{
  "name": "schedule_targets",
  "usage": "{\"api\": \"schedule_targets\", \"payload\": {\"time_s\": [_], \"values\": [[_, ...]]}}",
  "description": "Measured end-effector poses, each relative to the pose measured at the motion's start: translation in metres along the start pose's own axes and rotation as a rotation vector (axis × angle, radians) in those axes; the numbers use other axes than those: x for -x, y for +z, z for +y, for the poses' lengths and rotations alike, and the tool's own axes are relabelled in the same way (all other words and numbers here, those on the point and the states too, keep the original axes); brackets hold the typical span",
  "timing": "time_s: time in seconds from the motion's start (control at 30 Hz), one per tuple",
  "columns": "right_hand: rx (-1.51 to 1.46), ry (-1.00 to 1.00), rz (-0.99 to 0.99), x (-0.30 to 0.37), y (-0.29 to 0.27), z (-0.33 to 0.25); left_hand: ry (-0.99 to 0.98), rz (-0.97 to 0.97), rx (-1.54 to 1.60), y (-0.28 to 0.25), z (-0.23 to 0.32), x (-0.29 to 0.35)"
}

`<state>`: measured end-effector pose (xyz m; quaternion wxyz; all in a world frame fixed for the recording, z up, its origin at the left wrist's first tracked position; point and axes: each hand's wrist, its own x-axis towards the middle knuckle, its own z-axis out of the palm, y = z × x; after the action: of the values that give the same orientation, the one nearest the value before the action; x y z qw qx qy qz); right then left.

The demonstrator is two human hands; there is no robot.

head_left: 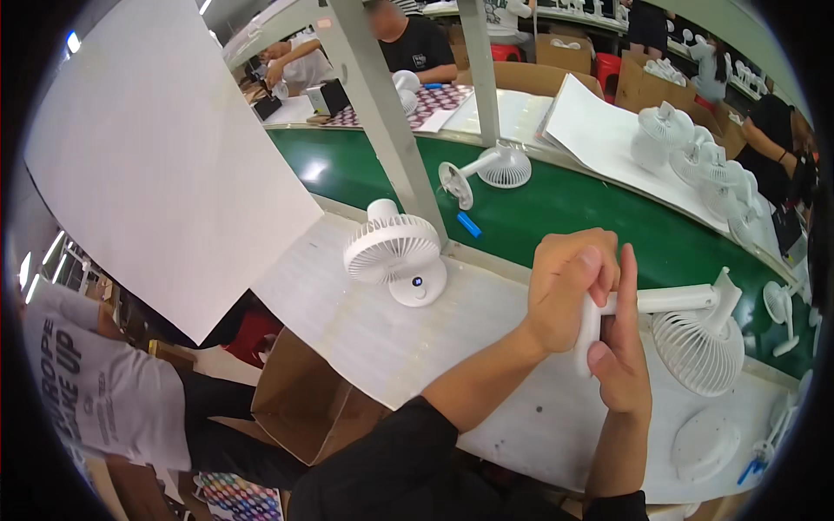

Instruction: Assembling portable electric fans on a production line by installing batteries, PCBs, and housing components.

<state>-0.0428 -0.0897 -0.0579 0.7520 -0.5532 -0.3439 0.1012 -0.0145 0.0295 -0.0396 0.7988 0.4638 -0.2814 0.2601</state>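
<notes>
Listing white fan [708, 360]: my left hand [560, 286] and right hand [624, 369] are pinching its base [586, 343]; from base, long neck [673, 300] is extending rightward past right hand.

Lettering [76, 369] on grey shirt [156, 421], pale print [420, 61] on black shirt [410, 42]

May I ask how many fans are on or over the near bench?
2: standing fan, left of centre; held fan, between left hand and right hand. The right edge may hide more.
</notes>
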Motion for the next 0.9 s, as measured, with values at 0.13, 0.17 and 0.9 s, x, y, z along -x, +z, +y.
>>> {"api": "schedule_targets", "payload": {"time_s": [0.13,0.17,0.9], "values": [[0.05,0.086,-0.068,-0.019,-0.02,0.008,-0.049,0.149,0.007,-0.018,-0.013,-0.014],[0.093,0.115,-0.111,-0.023,-0.025,0.011,-0.065,0.201,-0.007,-0.022,-0.016,-0.016],[-0.087,0.019,0.025,-0.013,-0.086,0.044,-0.031,0.101,-0.422,0.013,-0.075,0.001]]}}
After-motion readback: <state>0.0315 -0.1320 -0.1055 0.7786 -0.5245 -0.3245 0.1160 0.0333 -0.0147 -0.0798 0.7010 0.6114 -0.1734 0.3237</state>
